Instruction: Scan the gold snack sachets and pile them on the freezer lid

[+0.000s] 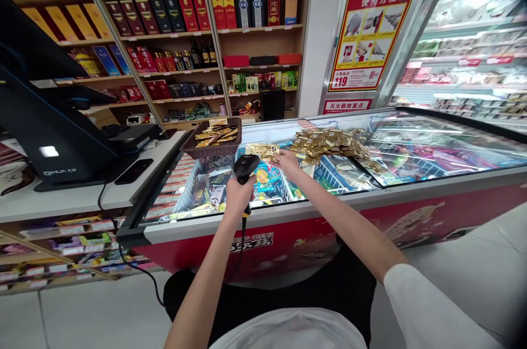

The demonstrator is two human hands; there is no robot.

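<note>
My left hand (240,193) is wrapped round the handle of a black barcode scanner (246,164), whose cable hangs down in front of the freezer. To its right, my right hand (289,164) pinches the end of a gold foil packet (263,151) just above the freezer's glass top. A heap of similar gold packets (333,144) lies on the glass farther right. More gold packets (218,132) lie in a brown woven basket (189,146) at the freezer's back left corner. The scanner's head points toward the basket and the packet.
Under me stands the red chest freezer (313,234), with bagged goods behind its glass. On the left counter (164,152) are a checkout terminal (57,135) and a phone (134,171). Shelves of boxed bottles (181,13) line the back wall. The black cable (140,269) loops near my legs.
</note>
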